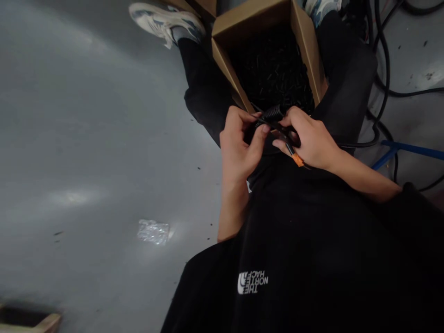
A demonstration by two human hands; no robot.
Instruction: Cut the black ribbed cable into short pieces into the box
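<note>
Black corrugated tubing (272,114) is clamped in both your hands, held just above your lap. Your left hand (239,143) pinches it from the left, thumb and fingers curled together on it, and your right hand (308,138) closes on it from the right, with the fingers wrapped over the tube and a thin black lead (287,144). That lead ends on the near side in an orange tip (297,160), poking out below your right fingers. A black cable (360,144) curves away to the right of your right hand. Just beyond your hands, a cardboard box (222,60) stands open between your legs, full of small black pieces (270,64). Your black trousers (204,92) and white sneakers (166,23) lie on either side of it. Further right, more black cables (385,60) and a blue metal bar (409,149) lie on the grey floor (86,138), with a scrap of clear plastic (152,232) out on the left.
</note>
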